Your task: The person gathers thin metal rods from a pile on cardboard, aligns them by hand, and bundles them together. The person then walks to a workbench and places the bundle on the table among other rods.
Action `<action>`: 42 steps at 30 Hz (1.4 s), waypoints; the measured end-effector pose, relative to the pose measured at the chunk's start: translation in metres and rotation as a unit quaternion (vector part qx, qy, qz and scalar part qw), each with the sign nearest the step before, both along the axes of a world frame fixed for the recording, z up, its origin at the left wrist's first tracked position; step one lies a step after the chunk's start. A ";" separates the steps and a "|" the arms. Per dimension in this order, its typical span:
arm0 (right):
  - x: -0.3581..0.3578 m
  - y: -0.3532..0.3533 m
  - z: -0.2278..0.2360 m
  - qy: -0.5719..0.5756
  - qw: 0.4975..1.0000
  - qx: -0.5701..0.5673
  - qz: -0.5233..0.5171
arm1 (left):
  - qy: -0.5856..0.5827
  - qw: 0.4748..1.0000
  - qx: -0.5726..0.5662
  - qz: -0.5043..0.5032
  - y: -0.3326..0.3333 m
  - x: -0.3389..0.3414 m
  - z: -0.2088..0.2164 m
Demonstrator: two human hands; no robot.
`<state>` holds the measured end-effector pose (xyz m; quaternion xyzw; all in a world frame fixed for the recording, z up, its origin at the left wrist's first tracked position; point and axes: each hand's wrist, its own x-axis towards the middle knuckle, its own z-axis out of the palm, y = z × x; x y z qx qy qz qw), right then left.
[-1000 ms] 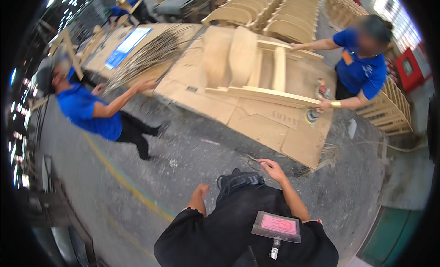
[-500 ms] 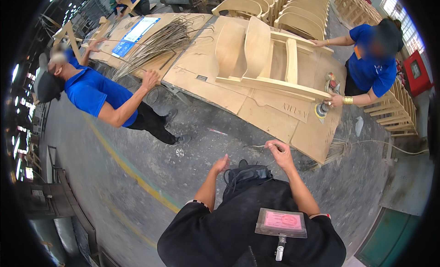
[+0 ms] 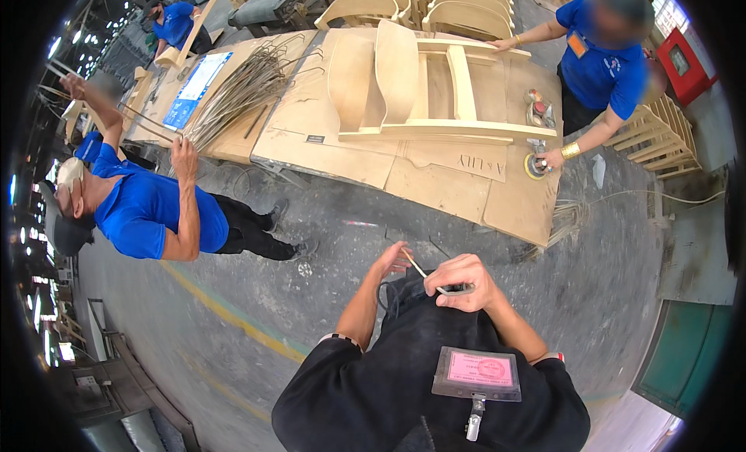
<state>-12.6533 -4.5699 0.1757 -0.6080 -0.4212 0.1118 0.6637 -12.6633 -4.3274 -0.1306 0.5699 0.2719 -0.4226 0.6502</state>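
My right hand (image 3: 465,284) is closed around a thin, pale rod (image 3: 417,266), which slants up and left out of my fingers. At the rod's upper end is my left hand (image 3: 394,259), its fingers partly stretched out beside it; whether they touch it is hard to make out. Two dark thin lines show just beyond my hands, and I cannot tell whether they belong to the rod. Below hangs a dark cord (image 3: 388,299) against my black clothing (image 3: 420,359).
A cardboard-covered table (image 3: 443,192) bears a wooden chair frame (image 3: 423,128) and a bundle of hooked rods (image 3: 241,95). At left a co-worker (image 3: 167,211) raises long rods; at right another (image 3: 610,64) holds a round sander (image 3: 535,166). A third person (image 3: 175,25) stands farther back.
My hands have come closer together, and the rod now spans toward my left hand. The left co-worker has lifted the rods higher. My view has shifted slightly.
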 end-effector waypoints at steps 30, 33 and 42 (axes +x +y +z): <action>-0.051 -0.315 0.022 0.041 0.799 0.485 -0.351 | -0.357 0.700 0.212 0.581 0.115 0.060 0.128; -0.069 -0.359 0.000 0.034 0.760 0.457 -0.460 | -0.397 0.693 0.231 0.556 0.097 0.067 0.176; -0.073 -0.383 -0.045 0.137 0.568 0.237 -0.776 | -0.558 0.646 0.167 0.494 0.043 0.116 0.315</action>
